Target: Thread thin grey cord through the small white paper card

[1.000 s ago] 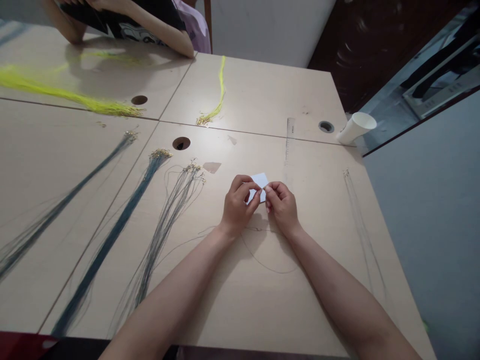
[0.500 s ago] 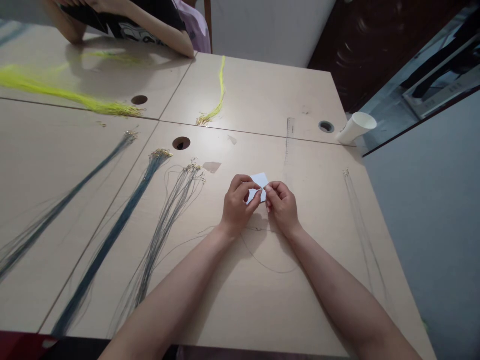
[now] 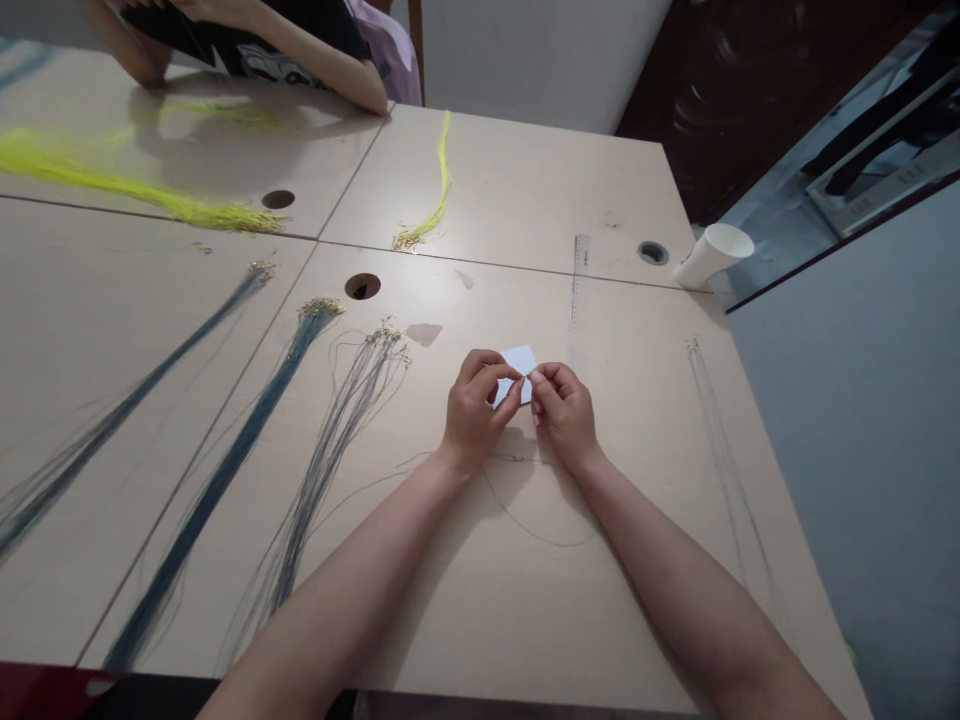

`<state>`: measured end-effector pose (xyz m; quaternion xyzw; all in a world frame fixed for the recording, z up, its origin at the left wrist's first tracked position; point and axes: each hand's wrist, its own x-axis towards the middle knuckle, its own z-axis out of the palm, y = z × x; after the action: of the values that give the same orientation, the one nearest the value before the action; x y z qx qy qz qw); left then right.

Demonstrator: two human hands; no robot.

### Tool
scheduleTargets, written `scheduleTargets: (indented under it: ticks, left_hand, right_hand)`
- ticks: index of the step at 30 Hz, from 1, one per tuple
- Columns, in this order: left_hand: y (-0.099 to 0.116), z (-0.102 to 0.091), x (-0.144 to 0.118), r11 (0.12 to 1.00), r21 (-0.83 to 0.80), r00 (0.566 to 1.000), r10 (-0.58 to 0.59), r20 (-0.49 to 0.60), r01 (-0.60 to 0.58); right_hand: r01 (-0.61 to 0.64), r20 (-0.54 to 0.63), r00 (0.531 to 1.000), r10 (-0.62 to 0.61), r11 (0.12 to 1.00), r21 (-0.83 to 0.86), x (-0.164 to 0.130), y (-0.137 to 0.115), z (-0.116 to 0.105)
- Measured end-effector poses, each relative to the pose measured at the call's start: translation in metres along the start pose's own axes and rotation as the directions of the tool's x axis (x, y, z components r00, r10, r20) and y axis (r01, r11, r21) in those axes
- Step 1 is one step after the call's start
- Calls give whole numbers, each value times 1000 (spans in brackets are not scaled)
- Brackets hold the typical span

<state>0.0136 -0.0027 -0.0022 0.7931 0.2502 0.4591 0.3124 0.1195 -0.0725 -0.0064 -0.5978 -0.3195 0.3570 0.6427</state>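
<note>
My left hand (image 3: 474, 410) and my right hand (image 3: 564, 412) meet fingertip to fingertip over a small white square (image 3: 521, 357) on the table. Both are closed in a pinch on what looks like a thin fishing line, its tiny held part mostly hidden by the fingers. Beneath my wrists, a fine grey line (image 3: 540, 541) curves loosely across the tabletop. Left of my left hand lies a bundle of grey lines (image 3: 330, 450) with small gold hook-like ends (image 3: 386, 337).
Farther left lie blue-grey bundles (image 3: 247, 430). Yellow bundles (image 3: 112, 182) (image 3: 444, 170) lie toward the back. A clear ruler (image 3: 576, 280), a tape roll (image 3: 652, 253) and a white cup (image 3: 716, 253) stand or lie beyond my right hand. Two thin lines (image 3: 716, 430) lie right. A person (image 3: 300, 50) sits opposite.
My fingertips have shifted very slightly, and less of the tiny thing between them shows. Everything on the table stays in place.
</note>
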Motion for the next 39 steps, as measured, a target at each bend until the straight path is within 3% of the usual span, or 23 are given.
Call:
scheduleTargets:
  ticks: [19,39]
  left_hand:
    - [0,0,0,1000,-22,1000,-13,-7,13]
    - [0,0,0,999,-33,999,-33,14,34]
  right_hand:
    - [-13,-18,1000,13,999,35,1,0,-1]
    - [32,11,999,-31,997,-72,-1,-1,0]
